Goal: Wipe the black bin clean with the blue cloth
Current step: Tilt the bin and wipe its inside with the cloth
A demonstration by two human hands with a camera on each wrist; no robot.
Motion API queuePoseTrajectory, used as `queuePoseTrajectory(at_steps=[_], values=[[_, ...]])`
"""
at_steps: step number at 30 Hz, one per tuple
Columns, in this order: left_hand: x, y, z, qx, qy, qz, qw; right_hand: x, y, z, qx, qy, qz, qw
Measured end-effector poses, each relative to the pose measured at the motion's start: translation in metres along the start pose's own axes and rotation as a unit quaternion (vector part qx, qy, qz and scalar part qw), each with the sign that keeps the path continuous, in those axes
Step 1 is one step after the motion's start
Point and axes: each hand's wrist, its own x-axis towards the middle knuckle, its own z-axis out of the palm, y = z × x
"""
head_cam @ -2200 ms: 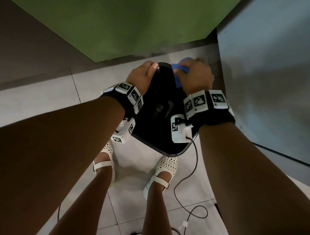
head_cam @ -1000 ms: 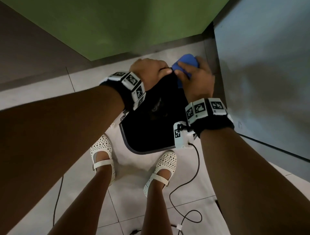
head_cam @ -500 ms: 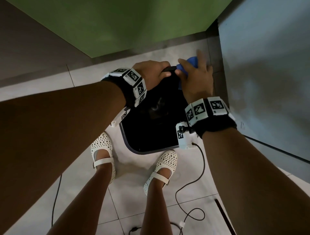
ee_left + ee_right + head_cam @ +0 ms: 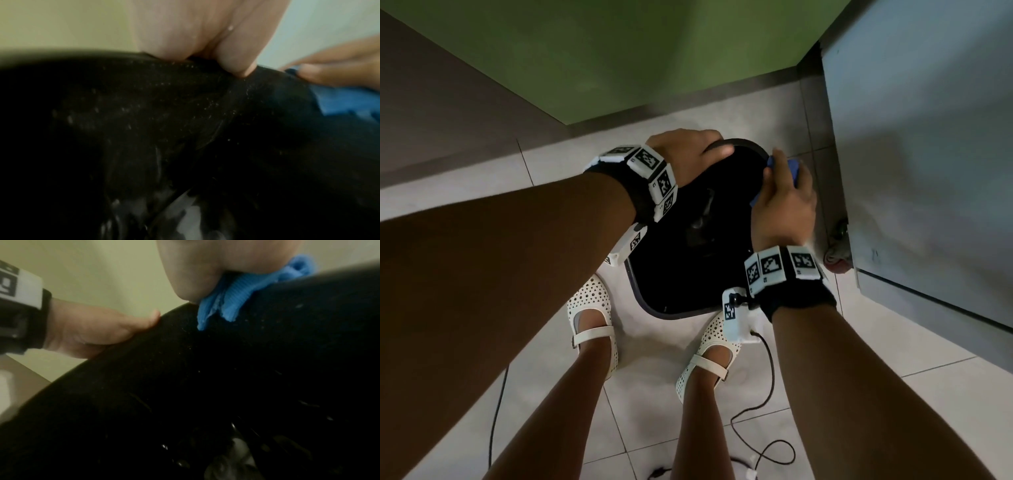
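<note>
The black bin (image 4: 674, 260) stands on the tiled floor between my feet and the wall, its lid dusted with pale specks (image 4: 164, 97). My left hand (image 4: 688, 154) grips the bin's far left rim, fingers curled over the edge. My right hand (image 4: 784, 198) holds the blue cloth (image 4: 792, 171) pinched against the far right rim. In the right wrist view the blue cloth (image 4: 236, 295) hangs folded over the rim of the bin (image 4: 185, 386) under my thumb. The left wrist view shows the blue cloth (image 4: 345, 100) at the right.
A grey cabinet (image 4: 928, 171) on castor wheels (image 4: 837, 263) stands close to the bin's right side. A green wall (image 4: 619, 51) rises behind. My two white shoes (image 4: 592, 318) stand just in front of the bin, and a thin black cable (image 4: 767, 394) trails over the floor tiles.
My right hand has slid the cloth from the bin's far middle rim round to its right side. The left hand keeps its grip on the far left rim.
</note>
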Motion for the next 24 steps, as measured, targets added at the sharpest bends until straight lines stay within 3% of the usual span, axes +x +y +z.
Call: queuePoseTrajectory(at_steps=[3,10,13,15,18,24], values=[[0.002,0.004,0.002,-0.019,0.003,-0.008,1.0,0.016,-0.011,0.008,-0.009,0.003,-0.003,1.0],[-0.001,0.001,0.009,-0.036,0.069,-0.048,0.996,0.031,-0.02,0.017,-0.054,0.089,-0.136,0.985],[-0.006,0.003,0.014,-0.05,0.091,-0.074,0.992,0.008,0.006,0.011,-0.076,0.117,-0.122,0.983],[-0.009,0.006,0.016,-0.056,0.09,-0.101,0.989,-0.013,0.025,0.007,-0.109,0.126,-0.075,0.983],[-0.011,0.008,0.02,-0.066,0.097,-0.115,0.986,-0.032,0.039,0.002,-0.14,0.108,-0.001,0.984],[-0.026,-0.008,0.025,-0.178,0.17,-0.152,0.957,0.005,0.022,-0.009,-0.084,0.026,-0.091,0.992]])
